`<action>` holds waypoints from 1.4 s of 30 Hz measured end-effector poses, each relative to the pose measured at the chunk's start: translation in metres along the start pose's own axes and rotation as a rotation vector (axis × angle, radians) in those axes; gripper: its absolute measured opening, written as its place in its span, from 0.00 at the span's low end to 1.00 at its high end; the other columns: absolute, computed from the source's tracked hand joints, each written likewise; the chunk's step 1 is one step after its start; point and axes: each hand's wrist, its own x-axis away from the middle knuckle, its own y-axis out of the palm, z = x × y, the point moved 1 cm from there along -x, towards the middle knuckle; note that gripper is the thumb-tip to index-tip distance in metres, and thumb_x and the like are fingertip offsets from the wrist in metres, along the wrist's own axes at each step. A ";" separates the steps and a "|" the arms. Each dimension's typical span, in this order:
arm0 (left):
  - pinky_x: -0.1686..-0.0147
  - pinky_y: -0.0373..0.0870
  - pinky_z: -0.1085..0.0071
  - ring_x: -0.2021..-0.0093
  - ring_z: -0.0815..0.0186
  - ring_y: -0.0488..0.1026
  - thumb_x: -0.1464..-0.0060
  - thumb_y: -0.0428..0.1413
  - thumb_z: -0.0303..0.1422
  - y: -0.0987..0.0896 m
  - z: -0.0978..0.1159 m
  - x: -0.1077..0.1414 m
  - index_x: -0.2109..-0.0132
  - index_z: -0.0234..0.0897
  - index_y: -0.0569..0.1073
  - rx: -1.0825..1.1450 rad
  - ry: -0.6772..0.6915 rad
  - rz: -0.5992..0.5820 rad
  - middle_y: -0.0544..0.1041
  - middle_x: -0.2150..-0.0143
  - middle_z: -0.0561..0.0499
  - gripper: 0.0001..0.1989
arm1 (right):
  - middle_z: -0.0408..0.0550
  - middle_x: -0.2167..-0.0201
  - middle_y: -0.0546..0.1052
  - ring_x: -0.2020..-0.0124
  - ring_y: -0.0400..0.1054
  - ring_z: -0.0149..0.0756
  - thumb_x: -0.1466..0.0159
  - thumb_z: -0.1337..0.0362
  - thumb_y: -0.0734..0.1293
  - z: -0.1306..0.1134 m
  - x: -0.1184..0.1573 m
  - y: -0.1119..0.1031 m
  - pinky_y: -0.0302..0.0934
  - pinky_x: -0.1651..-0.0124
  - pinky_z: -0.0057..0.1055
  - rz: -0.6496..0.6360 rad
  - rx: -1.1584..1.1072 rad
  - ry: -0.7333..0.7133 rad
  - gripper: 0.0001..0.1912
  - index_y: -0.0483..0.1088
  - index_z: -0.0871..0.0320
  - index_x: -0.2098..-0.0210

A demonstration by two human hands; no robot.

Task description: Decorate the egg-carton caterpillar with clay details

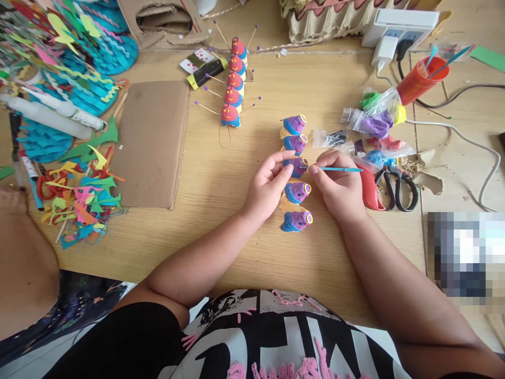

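Observation:
A strip cut from an egg carton [296, 193] lies in front of me, its several cups coated in purple and blue clay with a yellow ring on each tip. My left hand [270, 181] grips the middle cup between thumb and fingers, steadying it. In my right hand [337, 181] is a thin turquoise clay tool [341, 169], pinched near its front, with its tip at the face of that middle cup. Small marks like faces show on the nearer cups. The far side of the held cup is hidden by my left fingers.
Farther back stands a red and blue egg-carton strip [233, 97] with purple-tipped sticks. Cardboard [153, 142] and paper scraps [84, 202] lie left. Bagged clay [374, 123], scissors [394, 189], a red cup [420, 81] and a power strip [400, 26] are right. Another person's arm [26, 258] rests at left.

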 end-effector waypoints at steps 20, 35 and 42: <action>0.48 0.78 0.71 0.53 0.68 0.82 0.36 0.66 0.43 -0.014 -0.015 -0.011 0.44 0.45 0.77 -0.131 0.172 -0.114 0.84 0.54 0.53 0.17 | 0.41 0.71 0.72 0.69 0.64 0.30 0.36 0.46 0.77 0.005 0.000 0.000 0.60 0.66 0.32 -0.028 0.059 -0.092 0.20 0.71 0.53 0.69; 0.47 0.79 0.69 0.51 0.67 0.83 0.35 0.65 0.43 -0.015 -0.016 -0.010 0.43 0.45 0.76 -0.148 0.174 -0.111 0.84 0.51 0.52 0.17 | 0.41 0.71 0.71 0.69 0.63 0.30 0.36 0.44 0.77 0.005 0.000 0.000 0.60 0.67 0.32 -0.022 0.062 -0.080 0.22 0.70 0.53 0.70; 0.49 0.80 0.71 0.52 0.68 0.83 0.35 0.65 0.43 -0.014 -0.015 -0.010 0.44 0.44 0.77 -0.162 0.179 -0.104 0.84 0.52 0.52 0.16 | 0.41 0.71 0.72 0.69 0.64 0.31 0.36 0.44 0.76 0.005 0.000 0.000 0.61 0.66 0.33 -0.023 0.072 -0.082 0.22 0.70 0.53 0.69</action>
